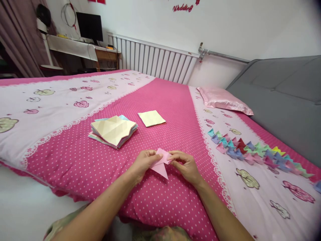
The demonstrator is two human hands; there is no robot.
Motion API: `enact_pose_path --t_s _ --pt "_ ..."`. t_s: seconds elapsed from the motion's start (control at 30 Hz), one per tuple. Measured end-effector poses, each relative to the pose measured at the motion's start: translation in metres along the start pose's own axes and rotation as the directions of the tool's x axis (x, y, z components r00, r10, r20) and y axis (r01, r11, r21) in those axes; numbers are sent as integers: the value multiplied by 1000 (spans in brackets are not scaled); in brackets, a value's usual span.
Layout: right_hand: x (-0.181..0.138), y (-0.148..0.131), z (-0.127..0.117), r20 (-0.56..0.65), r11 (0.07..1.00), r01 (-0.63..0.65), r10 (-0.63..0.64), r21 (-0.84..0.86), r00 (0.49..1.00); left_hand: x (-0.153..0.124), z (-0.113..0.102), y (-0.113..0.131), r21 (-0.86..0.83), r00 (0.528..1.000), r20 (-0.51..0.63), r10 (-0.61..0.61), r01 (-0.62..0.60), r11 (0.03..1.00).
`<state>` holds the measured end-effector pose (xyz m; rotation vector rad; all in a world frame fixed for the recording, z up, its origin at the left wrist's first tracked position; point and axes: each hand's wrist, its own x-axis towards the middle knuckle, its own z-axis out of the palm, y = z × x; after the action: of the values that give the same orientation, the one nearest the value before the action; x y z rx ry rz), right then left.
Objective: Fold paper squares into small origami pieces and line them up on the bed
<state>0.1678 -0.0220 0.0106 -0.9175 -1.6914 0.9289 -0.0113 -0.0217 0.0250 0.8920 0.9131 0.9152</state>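
Between my hands is a partly folded pink origami paper (160,170), held just above the dotted bedspread, with one pointed corner hanging down toward me. My left hand (144,164) pinches its left side, the thumb lying on top of the fold. At the right edge, my right hand (185,164) grips a small flap between thumb and fingers. Beyond my hands to the left lies a loose stack of creased coloured paper (114,130), a cream sheet on top. A flat cream square of paper (151,118) rests to the right of that stack.
Rows of small folded paper boats (250,152) in many colours stand on the bed at the right. A pink pillow (224,99) lies behind them by the grey headboard (281,83). A metal railing (155,58) and a desk with a monitor (89,26) stand beyond the bed.
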Motion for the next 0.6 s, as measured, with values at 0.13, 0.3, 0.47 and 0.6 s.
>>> enact_pose_path --t_s 0.13,0.3,0.47,0.6 --pt "-1 -2 3 -10 991 -81 82 109 997 -1 1 0 18 999 32 15 -16 1000" --pt "-2 0 6 -36 951 -197 212 240 977 -1 1 -2 54 997 71 30 -34 998" --pt "-2 1 6 -58 917 -230 262 328 963 -2 1 -3 91 990 130 48 -61 994" --pt "-1 -1 5 -55 915 -240 271 325 961 -3 3 1 132 989 139 46 -65 989"
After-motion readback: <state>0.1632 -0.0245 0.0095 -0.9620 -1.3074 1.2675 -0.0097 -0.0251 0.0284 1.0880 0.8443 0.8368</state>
